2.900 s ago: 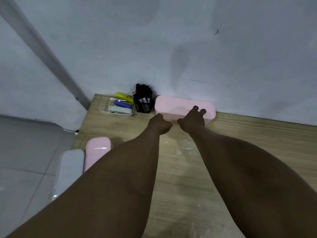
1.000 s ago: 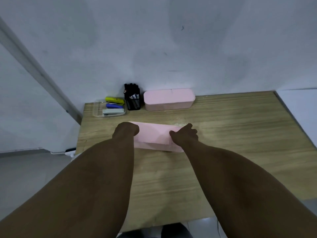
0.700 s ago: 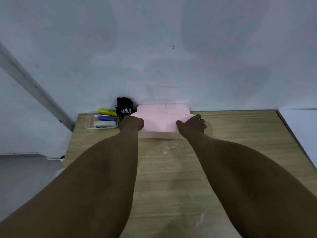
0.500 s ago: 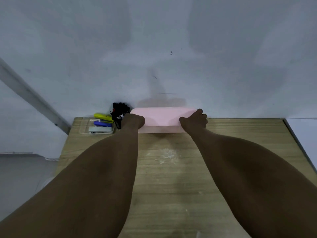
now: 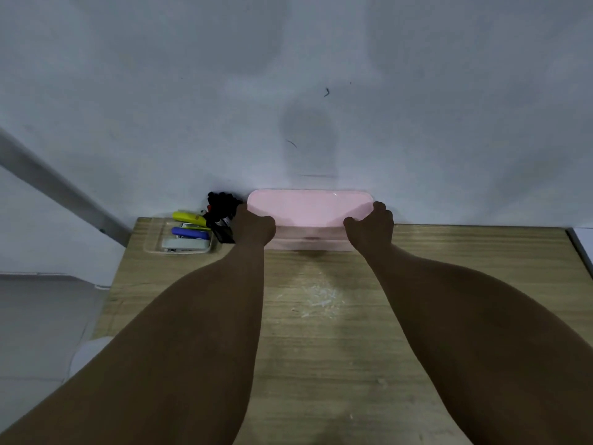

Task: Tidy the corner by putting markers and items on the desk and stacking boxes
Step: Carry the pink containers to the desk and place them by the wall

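Observation:
A pink box (image 5: pixel 308 208) lies on top of a second pink box (image 5: pixel 309 245) against the wall at the back of the wooden desk (image 5: pixel 321 332). My left hand (image 5: pixel 253 226) grips the upper box at its left end and my right hand (image 5: pixel 372 221) grips its right end. Only a thin front strip of the lower box shows between my hands. A black mesh holder with markers (image 5: pixel 219 213) stands just left of my left hand, touching or nearly touching it.
A clear tray (image 5: pixel 150 248) holding a yellow, a blue and a grey item sits at the desk's back left corner. A white object (image 5: pixel 86 351) lies on the grey floor left of the desk. The wall stands directly behind the boxes.
Both hands carried a pink box from the desk's middle to the back and set it on the pink box at the wall. The view tilted along with them.

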